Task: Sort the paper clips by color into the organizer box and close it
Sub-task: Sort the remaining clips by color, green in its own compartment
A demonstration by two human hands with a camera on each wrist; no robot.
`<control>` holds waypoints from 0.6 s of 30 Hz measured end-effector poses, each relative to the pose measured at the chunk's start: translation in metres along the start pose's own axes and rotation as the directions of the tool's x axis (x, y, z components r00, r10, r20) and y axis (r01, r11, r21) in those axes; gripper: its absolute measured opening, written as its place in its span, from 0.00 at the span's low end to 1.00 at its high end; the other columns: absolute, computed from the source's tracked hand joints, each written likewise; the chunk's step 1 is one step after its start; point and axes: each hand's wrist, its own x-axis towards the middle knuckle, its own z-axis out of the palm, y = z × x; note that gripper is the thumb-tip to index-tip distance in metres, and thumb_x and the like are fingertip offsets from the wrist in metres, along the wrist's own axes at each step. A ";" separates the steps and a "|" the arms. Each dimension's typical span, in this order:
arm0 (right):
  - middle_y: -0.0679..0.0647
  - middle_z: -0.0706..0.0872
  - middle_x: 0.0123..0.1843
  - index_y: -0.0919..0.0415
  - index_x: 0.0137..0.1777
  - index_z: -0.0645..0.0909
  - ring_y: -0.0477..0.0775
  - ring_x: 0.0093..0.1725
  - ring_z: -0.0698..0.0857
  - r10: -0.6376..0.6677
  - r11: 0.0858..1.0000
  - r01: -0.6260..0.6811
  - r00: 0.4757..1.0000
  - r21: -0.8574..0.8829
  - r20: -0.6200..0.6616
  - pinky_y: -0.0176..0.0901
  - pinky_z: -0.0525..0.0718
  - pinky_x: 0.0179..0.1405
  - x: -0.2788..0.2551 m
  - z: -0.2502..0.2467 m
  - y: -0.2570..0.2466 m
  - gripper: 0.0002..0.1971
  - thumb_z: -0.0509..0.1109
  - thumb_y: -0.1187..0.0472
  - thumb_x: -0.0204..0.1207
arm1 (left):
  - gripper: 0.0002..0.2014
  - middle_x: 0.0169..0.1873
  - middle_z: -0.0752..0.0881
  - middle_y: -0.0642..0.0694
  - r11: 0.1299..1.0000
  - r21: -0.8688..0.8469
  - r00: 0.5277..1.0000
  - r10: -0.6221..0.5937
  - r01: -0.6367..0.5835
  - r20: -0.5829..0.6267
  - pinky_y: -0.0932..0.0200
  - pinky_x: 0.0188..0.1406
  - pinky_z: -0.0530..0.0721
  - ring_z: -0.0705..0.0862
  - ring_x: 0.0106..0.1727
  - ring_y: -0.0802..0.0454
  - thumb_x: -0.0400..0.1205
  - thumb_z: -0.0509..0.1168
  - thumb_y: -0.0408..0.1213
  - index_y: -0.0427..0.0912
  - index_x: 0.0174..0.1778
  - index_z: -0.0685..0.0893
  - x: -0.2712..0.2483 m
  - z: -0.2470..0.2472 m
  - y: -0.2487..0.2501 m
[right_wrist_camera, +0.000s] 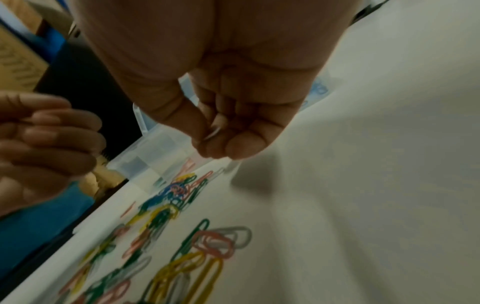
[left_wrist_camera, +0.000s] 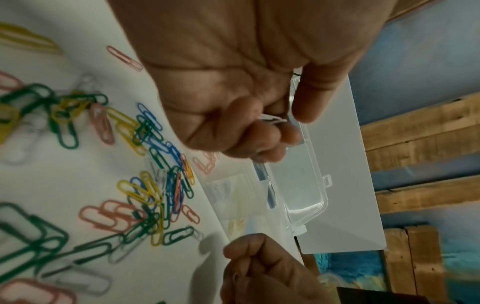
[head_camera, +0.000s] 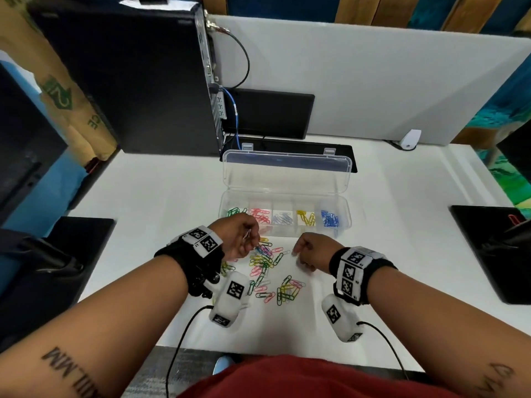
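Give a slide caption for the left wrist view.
Left hand pinches a white clip above the mixed pile, open box beyond.

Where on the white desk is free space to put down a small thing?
Bare desk lies right of the organizer box, and left of it toward the computer tower. In front of the box, loose paper clips crowd the surface.

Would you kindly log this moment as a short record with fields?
organizer box: lid open, five compartments
sorted, left to right: green, pink, white, yellow, blue
loose paper clips: mixed colours on the table, in front of the box
left hand: pinches a white clip
right hand: fingers curled, pinches a pale clip
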 end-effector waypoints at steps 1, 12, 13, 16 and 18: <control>0.52 0.81 0.32 0.59 0.42 0.78 0.48 0.28 0.79 0.013 1.000 -0.013 1.000 -0.006 0.000 0.35 0.78 0.28 0.002 0.003 -0.002 0.11 0.58 0.73 0.75 | 0.18 0.17 0.75 0.48 1.000 -0.001 1.000 -0.007 0.007 -0.006 0.69 0.17 0.62 0.69 0.15 0.57 0.83 0.52 0.40 0.41 0.26 0.71 0.000 -0.002 -0.002; 0.54 0.77 0.55 0.54 0.60 0.77 0.57 0.57 0.80 -0.120 0.813 0.153 0.988 -0.562 0.096 0.41 0.75 0.53 0.020 0.012 -0.007 0.12 0.65 0.58 0.77 | 0.06 0.53 0.86 0.50 0.181 0.971 0.964 0.244 -0.154 0.107 0.66 0.47 0.73 0.82 0.52 0.52 0.78 0.66 0.41 0.49 0.49 0.84 -0.010 0.008 -0.026; 0.54 0.77 0.54 0.54 0.58 0.77 0.58 0.58 0.81 -0.120 0.798 0.154 0.988 -0.583 0.097 0.42 0.76 0.54 0.020 0.013 -0.006 0.10 0.66 0.58 0.77 | 0.10 0.56 0.86 0.50 0.125 0.979 0.962 0.240 -0.162 0.128 0.64 0.49 0.74 0.83 0.55 0.50 0.78 0.65 0.40 0.48 0.54 0.84 -0.009 0.010 -0.028; 0.51 0.76 0.46 0.53 0.42 0.75 0.58 0.53 0.82 -0.133 0.795 0.146 0.989 -0.589 0.066 0.44 0.78 0.50 0.018 0.012 -0.001 0.04 0.67 0.56 0.76 | 0.16 0.58 0.85 0.50 0.055 0.981 0.962 0.214 -0.185 0.169 0.64 0.52 0.77 0.83 0.53 0.50 0.78 0.67 0.41 0.50 0.62 0.82 -0.005 0.017 -0.030; 0.52 0.79 0.44 0.52 0.35 0.72 0.56 0.48 0.81 -0.098 0.806 0.118 0.993 -0.581 0.066 0.42 0.77 0.46 0.018 0.011 0.005 0.09 0.67 0.57 0.75 | 0.18 0.60 0.84 0.51 -0.011 0.982 0.961 0.203 -0.188 0.186 0.62 0.54 0.76 0.82 0.59 0.49 0.77 0.68 0.44 0.51 0.64 0.80 0.000 0.020 -0.033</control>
